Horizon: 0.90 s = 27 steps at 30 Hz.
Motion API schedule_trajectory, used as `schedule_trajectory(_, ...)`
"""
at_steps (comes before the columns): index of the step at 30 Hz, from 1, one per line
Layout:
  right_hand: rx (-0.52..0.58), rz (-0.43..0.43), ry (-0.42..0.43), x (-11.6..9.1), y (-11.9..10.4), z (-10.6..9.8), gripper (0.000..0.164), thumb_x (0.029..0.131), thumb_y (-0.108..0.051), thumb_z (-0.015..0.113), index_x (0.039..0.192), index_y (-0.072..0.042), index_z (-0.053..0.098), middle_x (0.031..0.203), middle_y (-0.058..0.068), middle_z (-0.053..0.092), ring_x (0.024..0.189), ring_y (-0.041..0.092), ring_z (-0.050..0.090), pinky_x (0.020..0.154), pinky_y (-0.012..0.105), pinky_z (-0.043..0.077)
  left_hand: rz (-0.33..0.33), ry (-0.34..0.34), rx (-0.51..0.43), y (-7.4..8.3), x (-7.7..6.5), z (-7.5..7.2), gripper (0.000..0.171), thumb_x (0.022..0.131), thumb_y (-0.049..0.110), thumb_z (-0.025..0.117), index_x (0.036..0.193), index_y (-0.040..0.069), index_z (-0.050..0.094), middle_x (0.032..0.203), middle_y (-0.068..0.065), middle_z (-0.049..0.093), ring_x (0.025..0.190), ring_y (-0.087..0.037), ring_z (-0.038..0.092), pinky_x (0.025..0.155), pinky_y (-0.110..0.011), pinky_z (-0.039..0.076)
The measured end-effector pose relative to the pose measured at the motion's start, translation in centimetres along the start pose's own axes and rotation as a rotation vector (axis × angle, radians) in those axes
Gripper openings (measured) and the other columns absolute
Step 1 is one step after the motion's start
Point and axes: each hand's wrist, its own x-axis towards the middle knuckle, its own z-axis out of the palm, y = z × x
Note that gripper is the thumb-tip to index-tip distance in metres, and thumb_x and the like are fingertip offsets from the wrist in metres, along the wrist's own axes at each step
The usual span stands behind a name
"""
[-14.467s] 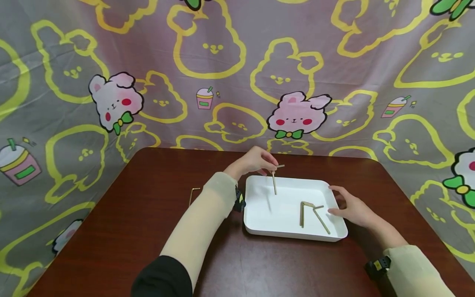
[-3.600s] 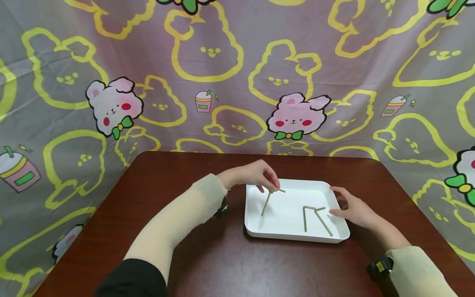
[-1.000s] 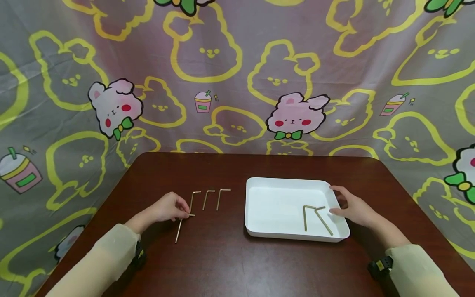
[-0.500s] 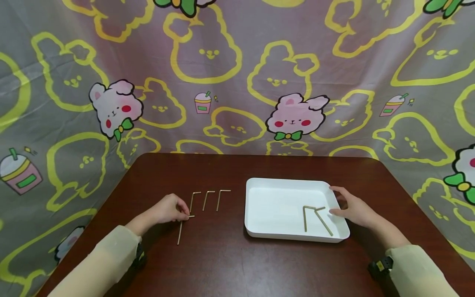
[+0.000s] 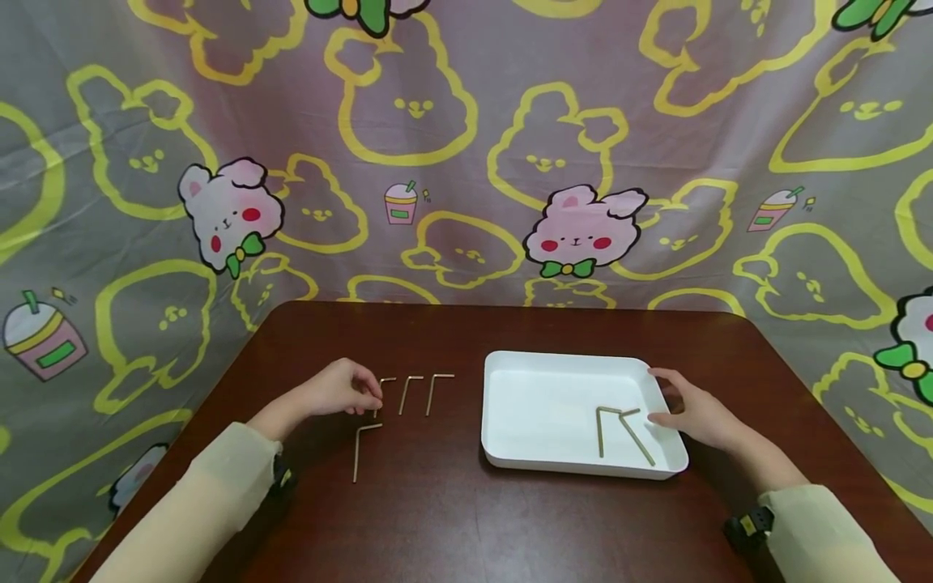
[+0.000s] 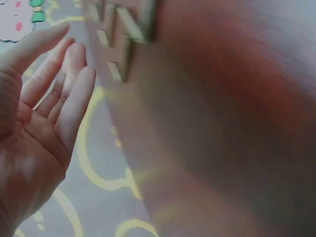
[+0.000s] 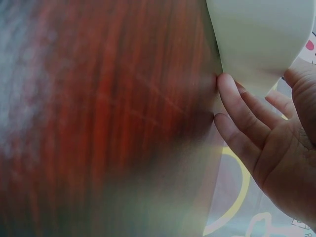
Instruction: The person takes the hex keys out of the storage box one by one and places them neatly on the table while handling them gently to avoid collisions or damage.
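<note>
My left hand [image 5: 338, 389] hovers over the left of the table, fingers loosely bent with nothing between them, as the left wrist view also shows. Just in front of it lies an L-shaped brass-coloured hex key [image 5: 356, 453]. Behind that one, three similar keys stand in a row: the left one [image 5: 389, 380] is partly covered by my fingertips, then a middle key [image 5: 404, 395] and a right key [image 5: 430, 394]. My right hand [image 5: 696, 411] holds the right end of a white tray [image 5: 554, 465], thumb at the rim, fingers against the outer wall [image 7: 256, 44].
Inside the tray, near its right end, two more hex keys lie close together, an upright-looking one [image 5: 601, 433] and a slanted one [image 5: 637, 437]. The brown table [image 5: 466, 526] ends at a patterned cloth [image 5: 452, 162] behind.
Earlier my left hand lifted keys out of the tray and carried them left. Within the last half second it let go of the front key and drew back a little. My right hand stayed on the tray.
</note>
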Motion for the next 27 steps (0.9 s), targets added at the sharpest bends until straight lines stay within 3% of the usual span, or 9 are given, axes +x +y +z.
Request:
schedule_trajectory(4,-0.003,0.004,0.003,0.0,0.0,0.0,0.082,0.082,-0.025,0.079,0.144,-0.004,0.03,0.119,0.032,0.055,0.094,0.036,0.06,0.072,0.044,0.053,0.053,0.014,-0.043,2.3,1.1,-0.3,0.01,0.087,0.013,0.074,0.09,0.004,0.072,0.071,-0.012,0.067,0.064,-0.031,0.064,0.057,-0.04,0.054)
schedule_trajectory(10,-0.008,0.008,0.003,-0.1,-0.2,-0.1,0.082,0.082,-0.024,0.079,0.144,-0.004,0.029,0.119,0.032,0.055,0.093,0.035,0.06,0.072,0.044,0.053,0.132,0.011,-0.091,6.3,3.2,-0.1,0.013,0.088,0.016,0.073,0.093,0.004,0.073,0.072,-0.008,0.067,0.064,-0.023,0.063,0.057,-0.033,0.052)
schedule_trajectory(16,-0.004,0.004,0.001,0.0,-0.3,0.0,0.082,0.082,-0.023,0.079,0.144,-0.003,0.029,0.119,0.033,0.055,0.093,0.036,0.06,0.073,0.046,0.053,0.172,-0.044,-0.125,9.7,5.5,0.9,0.012,0.088,0.017,0.073,0.093,0.006,0.074,0.074,-0.012,0.068,0.062,-0.021,0.06,0.049,-0.026,0.043)
schedule_trajectory(20,-0.005,0.003,0.004,0.1,-0.2,0.0,0.082,0.082,-0.024,0.08,0.144,-0.003,0.03,0.119,0.033,0.054,0.095,0.037,0.06,0.073,0.046,0.053,0.192,-0.075,-0.132,11.5,7.3,1.6,0.013,0.088,0.016,0.073,0.095,0.005,0.074,0.081,-0.007,0.07,0.068,-0.02,0.066,0.059,-0.029,0.051)
schedule_trajectory(27,0.003,-0.007,0.005,0.0,-0.1,0.1,0.082,0.082,-0.023,0.079,0.144,-0.002,0.03,0.117,0.031,0.055,0.095,0.037,0.059,0.074,0.047,0.053,0.232,-0.171,-0.061,14.3,10.9,2.6,0.017,0.089,0.017,0.072,0.103,0.007,0.073,0.089,-0.003,0.07,0.074,-0.019,0.065,0.067,-0.03,0.053)
